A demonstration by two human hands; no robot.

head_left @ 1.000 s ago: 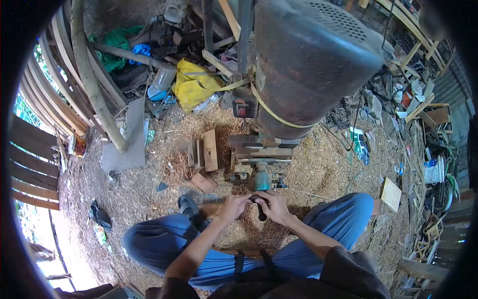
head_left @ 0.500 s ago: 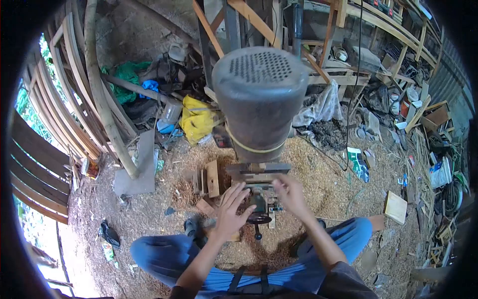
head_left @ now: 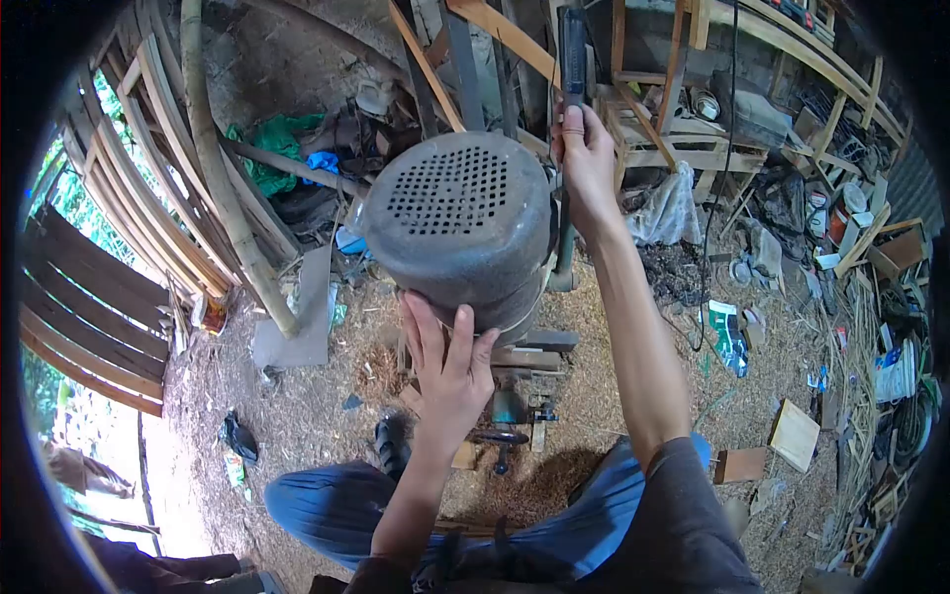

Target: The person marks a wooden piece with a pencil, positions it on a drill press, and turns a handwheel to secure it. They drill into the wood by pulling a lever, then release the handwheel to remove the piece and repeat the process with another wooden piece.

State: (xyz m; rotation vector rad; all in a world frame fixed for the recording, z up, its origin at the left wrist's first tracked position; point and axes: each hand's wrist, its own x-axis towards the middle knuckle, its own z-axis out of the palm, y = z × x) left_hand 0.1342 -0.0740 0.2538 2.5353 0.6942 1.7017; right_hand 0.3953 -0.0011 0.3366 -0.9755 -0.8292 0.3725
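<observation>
Lit by daylight from the left, through and around the slats [head_left: 99,267]; blown out to white at near left. Dimmer toward the far wall [head_left: 257,59]. Shadowed on the floor [head_left: 614,376] inside the right leg [head_left: 623,485]. Bowed toward the edges; vignetted black in the corners.

Smooth, dull metal housing [head_left: 453,238]

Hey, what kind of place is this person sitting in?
Probably a small, makeshift woodworking shop. Pale wood shavings cover much of the ground, long wooden strips stand along the left side, and a big machine with a perforated top sits in front of the person.
</observation>
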